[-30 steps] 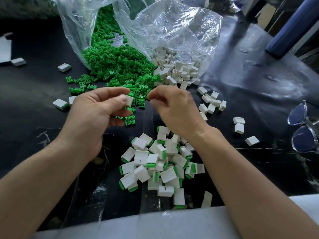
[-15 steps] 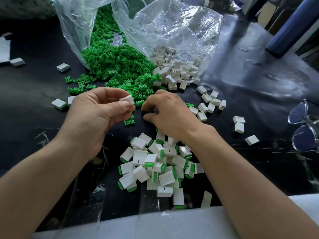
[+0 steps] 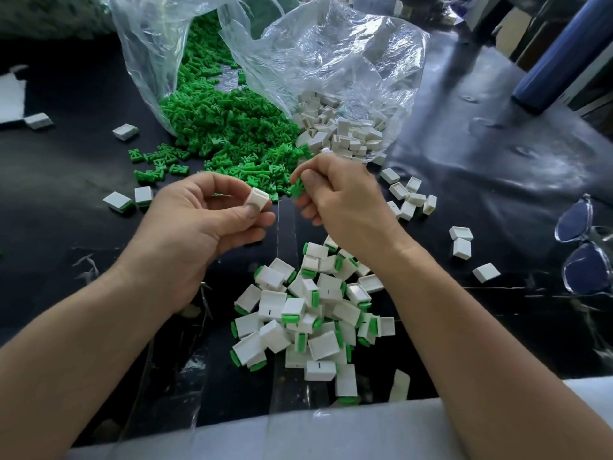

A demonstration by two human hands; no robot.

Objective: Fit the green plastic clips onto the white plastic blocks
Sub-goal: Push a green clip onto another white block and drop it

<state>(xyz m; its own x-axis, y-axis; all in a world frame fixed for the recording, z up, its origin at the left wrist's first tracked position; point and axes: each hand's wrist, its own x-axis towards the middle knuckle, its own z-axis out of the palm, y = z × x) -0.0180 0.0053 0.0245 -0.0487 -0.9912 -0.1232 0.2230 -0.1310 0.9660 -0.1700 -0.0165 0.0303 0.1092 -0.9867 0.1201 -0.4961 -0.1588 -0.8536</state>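
Two bare hands over a black table (image 3: 481,167), one holding a white block, the other a green clip

At far left, stray white blocks (image 3: 125,131) lie on the table. The left hand (image 3: 199,227) pinches a white block (image 3: 257,198) between thumb and fingertips, with its hollow side showing. Just beside it, not touching, the right hand (image 3: 345,210) pinches a green clip (image 3: 297,188) between thumb and forefinger. Behind the hands, a clear plastic bag (image 3: 331,61) spills a heap of green clips (image 3: 229,127) on the left and a heap of white blocks (image 3: 345,134) on the right. Nearer the person, below the hands, lies a pile of fitted blocks (image 3: 315,313), white with green clips in place. Further right are loose white blocks (image 3: 408,197), then clear-framed glasses (image 3: 583,250) at the edge
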